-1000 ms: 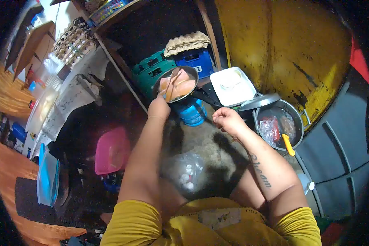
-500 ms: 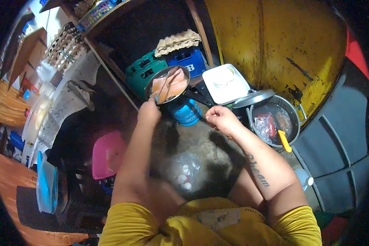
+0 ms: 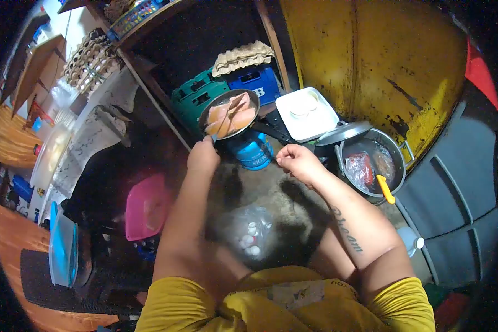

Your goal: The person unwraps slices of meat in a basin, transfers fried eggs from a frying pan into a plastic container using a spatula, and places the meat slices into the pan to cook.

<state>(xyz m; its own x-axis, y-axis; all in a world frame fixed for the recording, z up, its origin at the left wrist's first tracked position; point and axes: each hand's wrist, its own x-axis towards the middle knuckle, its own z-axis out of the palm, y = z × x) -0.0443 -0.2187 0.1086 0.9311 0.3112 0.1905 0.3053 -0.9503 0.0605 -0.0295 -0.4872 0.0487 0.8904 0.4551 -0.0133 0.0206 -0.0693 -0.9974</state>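
Pink slices of food (image 3: 239,119) lie in a dark frying pan (image 3: 257,102), which sits above a blue gas canister (image 3: 255,150). My left hand (image 3: 203,157) is closed on a thin utensil (image 3: 214,136) at the pan's near left edge; the utensil reaches in among the slices. My right hand (image 3: 296,160) is curled with thumb and fingertips together, below the pan's black handle (image 3: 271,131) and apart from it. Whether it pinches anything is too small to tell.
Right of the pan are a white tray (image 3: 315,130) and a pot (image 3: 401,180) with plastic-wrapped food and a yellow-handled tool (image 3: 386,189). A bag of white items (image 3: 251,239) lies on the floor. A pink basin (image 3: 144,207) is at left; crates (image 3: 257,83) stand behind.
The view has shifted, so the scene sits further left than a second ago. My left hand has drawn back slightly from the pan, still with the utensil. My right hand keeps its curled pose.
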